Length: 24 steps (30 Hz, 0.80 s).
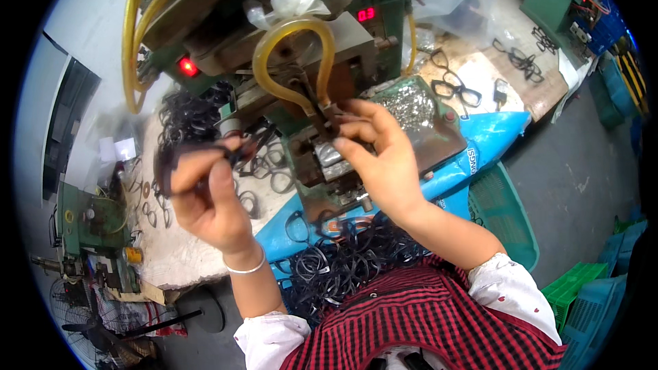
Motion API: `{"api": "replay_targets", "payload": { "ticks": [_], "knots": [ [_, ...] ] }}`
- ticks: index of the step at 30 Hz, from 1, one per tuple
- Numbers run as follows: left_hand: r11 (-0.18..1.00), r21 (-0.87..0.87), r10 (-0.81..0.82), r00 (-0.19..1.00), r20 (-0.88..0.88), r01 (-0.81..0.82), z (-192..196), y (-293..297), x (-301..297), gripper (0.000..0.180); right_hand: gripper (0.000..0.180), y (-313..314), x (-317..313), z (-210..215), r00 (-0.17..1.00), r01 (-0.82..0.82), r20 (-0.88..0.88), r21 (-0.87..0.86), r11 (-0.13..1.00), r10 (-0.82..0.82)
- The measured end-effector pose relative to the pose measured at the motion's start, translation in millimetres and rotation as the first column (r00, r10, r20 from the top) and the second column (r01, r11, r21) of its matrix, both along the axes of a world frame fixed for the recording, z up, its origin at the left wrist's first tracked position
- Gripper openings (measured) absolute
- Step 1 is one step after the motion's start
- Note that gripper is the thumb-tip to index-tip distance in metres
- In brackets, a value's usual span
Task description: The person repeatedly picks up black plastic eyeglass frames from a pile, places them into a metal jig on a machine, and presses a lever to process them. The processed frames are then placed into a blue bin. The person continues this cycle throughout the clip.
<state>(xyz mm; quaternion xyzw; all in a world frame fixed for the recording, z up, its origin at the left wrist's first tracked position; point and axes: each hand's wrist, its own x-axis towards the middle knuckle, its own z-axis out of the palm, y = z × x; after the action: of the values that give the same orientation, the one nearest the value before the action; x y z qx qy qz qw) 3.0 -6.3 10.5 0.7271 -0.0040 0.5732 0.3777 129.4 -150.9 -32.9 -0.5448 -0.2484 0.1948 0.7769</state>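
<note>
My left hand (pixel 212 199), smeared by motion, is closed on a dark eyeglass frame (pixel 166 168) at the left of the press. My right hand (pixel 384 157) is in front of the green press (pixel 308 199), its thumb and fingers drawn together beside the tooling. A small dark piece shows at those fingertips, too hidden to name. Below them is a shiny metal block (pixel 329 154) on the press bed. A bent yellow hose (pixel 262 62) loops down to the tooling. Right of it lies a tray of small shiny metal bits (pixel 411 113).
Dark frame parts are heaped near my lap (pixel 349 260) and behind my left hand (pixel 188 116). More eyeglass frames (pixel 458 92) lie on the right table. A blue plastic sheet (pixel 497 133) hangs off the edge above a teal basket (pixel 514 212). A fan (pixel 89 325) stands lower left.
</note>
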Motion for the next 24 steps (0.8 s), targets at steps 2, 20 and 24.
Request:
{"api": "replay_targets", "payload": {
  "ticks": [2,20,24],
  "knots": [
    [0.987,0.142,-0.071,0.995,-0.065,0.080,-9.4,-5.6,-6.3,0.004,0.045,-10.7,2.8,0.7,0.976,-0.012,0.217,-0.019,1.000,0.016],
    [0.853,0.419,-0.093,0.879,-0.468,0.313,-41.2,-31.3,5.7,0.026,0.012,-91.0,103.0,-89.2,0.682,0.477,0.732,-0.447,0.757,0.002],
    [0.867,0.386,-0.093,0.864,-0.495,0.314,-43.7,-31.3,1.1,0.028,0.010,-78.3,86.8,-80.3,0.644,0.594,0.763,-0.542,0.595,0.053]
  ]
}}
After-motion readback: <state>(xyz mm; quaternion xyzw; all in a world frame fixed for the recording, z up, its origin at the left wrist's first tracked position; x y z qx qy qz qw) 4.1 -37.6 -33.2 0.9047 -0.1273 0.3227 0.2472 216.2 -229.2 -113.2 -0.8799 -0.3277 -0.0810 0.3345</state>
